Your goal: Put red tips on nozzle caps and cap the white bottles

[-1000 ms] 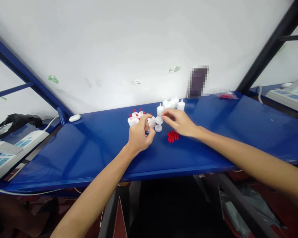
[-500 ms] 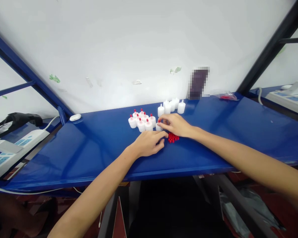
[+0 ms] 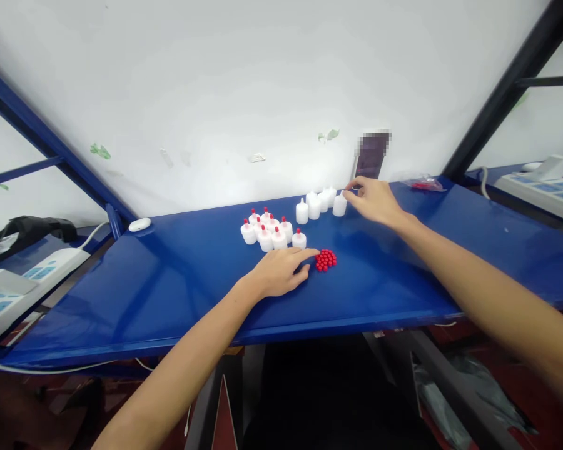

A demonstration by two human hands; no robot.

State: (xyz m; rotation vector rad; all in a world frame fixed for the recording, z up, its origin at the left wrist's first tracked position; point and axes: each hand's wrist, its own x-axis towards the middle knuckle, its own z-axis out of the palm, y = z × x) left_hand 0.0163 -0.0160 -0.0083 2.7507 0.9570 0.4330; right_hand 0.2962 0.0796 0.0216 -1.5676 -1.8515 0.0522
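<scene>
My left hand (image 3: 281, 271) rests on the blue table, its index finger stretched to the edge of a pile of small red caps (image 3: 326, 260). Its thumb is apart and nothing shows between the fingers. My right hand (image 3: 373, 199) pinches the nozzle of an uncapped white bottle (image 3: 339, 205) standing at the back. Beside that bottle, several more uncapped white bottles (image 3: 302, 212) stand upright. Left of centre is a cluster of white bottles with red caps (image 3: 264, 239). One more red-capped bottle (image 3: 299, 239) stands just right of the cluster, untouched.
A phone-like dark object (image 3: 371, 156) leans on the wall behind my right hand. A plastic bag with red pieces (image 3: 425, 183) lies at the back right. A white oval object (image 3: 139, 224) is at the back left. Blue and black frame posts flank the table.
My right hand has let go of the red-capped bottle near the cluster and moved back and right to an uncapped bottle. My left hand has stayed nearly still.
</scene>
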